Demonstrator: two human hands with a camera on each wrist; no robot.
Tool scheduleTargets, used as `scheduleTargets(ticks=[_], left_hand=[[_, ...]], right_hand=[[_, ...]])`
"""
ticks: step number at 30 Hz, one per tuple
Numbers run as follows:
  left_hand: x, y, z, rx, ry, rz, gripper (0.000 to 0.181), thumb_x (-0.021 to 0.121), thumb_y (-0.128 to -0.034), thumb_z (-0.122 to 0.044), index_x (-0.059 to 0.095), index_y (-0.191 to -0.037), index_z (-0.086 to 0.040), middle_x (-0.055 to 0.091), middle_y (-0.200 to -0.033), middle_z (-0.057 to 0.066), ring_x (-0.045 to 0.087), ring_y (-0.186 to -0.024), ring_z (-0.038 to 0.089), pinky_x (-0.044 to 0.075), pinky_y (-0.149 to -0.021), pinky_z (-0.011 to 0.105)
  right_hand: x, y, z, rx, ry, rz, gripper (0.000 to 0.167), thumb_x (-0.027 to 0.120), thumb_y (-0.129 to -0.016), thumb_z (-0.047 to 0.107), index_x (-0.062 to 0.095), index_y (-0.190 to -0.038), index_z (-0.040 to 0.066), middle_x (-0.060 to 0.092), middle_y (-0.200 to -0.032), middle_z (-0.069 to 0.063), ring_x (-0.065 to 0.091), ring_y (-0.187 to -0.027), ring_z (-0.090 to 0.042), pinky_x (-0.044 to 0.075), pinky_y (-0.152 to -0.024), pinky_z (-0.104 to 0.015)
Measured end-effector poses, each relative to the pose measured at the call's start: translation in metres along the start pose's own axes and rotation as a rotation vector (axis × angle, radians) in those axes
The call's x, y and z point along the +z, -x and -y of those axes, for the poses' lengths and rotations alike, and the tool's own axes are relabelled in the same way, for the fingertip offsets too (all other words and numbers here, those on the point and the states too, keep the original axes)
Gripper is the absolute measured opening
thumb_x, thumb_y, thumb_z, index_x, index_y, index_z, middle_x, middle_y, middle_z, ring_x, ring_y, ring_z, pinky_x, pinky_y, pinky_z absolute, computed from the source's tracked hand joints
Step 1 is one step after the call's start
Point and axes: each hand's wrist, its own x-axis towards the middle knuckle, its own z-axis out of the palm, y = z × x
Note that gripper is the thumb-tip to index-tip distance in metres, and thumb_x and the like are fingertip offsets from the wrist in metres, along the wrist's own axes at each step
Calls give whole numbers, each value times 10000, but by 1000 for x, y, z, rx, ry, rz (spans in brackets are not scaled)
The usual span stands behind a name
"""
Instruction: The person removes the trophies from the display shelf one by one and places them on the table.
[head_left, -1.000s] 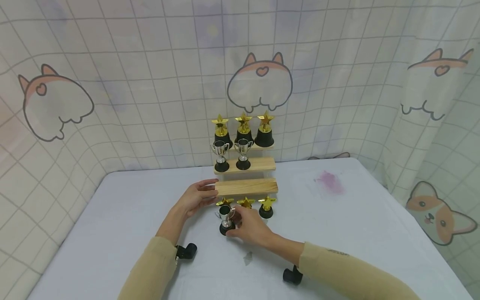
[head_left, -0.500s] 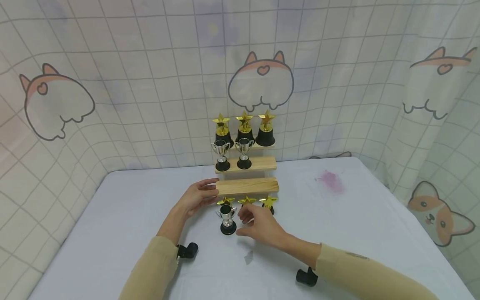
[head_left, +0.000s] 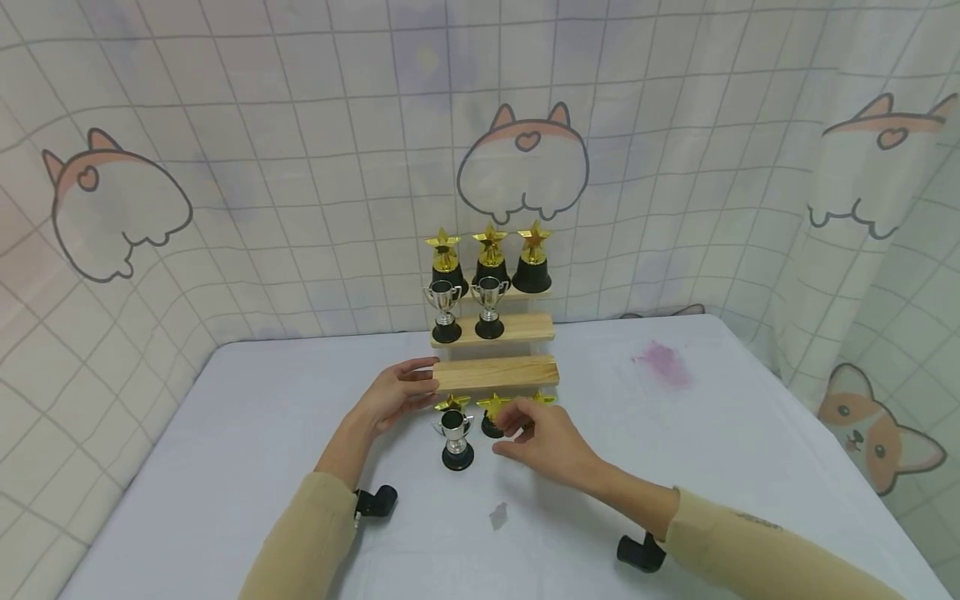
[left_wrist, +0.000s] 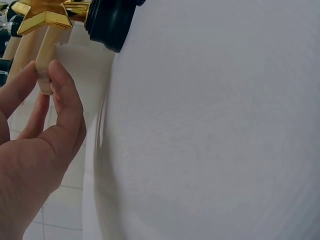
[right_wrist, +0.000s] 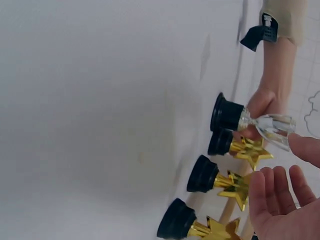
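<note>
The silver two-handled trophy cup on a black base (head_left: 453, 429) stands upright between our left hand (head_left: 393, 395), which pinches a pale wooden board (head_left: 497, 374), and our right hand (head_left: 551, 440), near the cup and holding nothing, fingers loosely bent. Black-based gold star-topped trophies (head_left: 492, 405) stand past our right hand.

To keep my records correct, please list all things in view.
Wooden boards: three, light brown, centre
Table: one, white, below boards
Star trophies: six, gold-and-black, three on top board, three on table
Cups: three, silver-and-black, two on middle board, one on table
Pink stain: one, table's right
Grey mark: one, table front
Backdrop: one, white, patterned, behind
Wrist cameras: two, black, at wrists
Sleeves: two, beige, on arms
Left hand: one, pinching lowest board's end
Right hand: one, near front trophies
</note>
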Motion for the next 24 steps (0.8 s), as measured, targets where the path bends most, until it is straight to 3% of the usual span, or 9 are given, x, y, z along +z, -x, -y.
scheduleTargets(ticks=[6,13,24], left_hand=[[0,-1,0,-1,5,-1,544,677,-964,22,512,-1480,-37,508,-1409,214,586,-1182,320,578,-958,358],[0,0,1,-5,8,4,548,668,-969,29,501,-1487,-32,503,-1419,223,581,-1194,329,574,-966,362],[-1,-1,2,3,10,10,550,677,-969,18,502,-1488,-32,498,-1422,223,590,-1183,322,579,-955,355]], right_hand=[[-14,-4,4,-56,-8,-13,231,802,-886,53,683,-1082,22,687,-1027,-99,653,-934,-270,608,-803,-345],[-27,-15,9,-28,-15,-47,208,797,-901,81,689,-1078,63,683,-1009,-17,643,-926,-160,603,-815,-318],[-48,-42,10,18,-47,-63,228,756,-949,139,671,-1131,32,673,-1067,-51,643,-995,-217,594,-874,-350]])
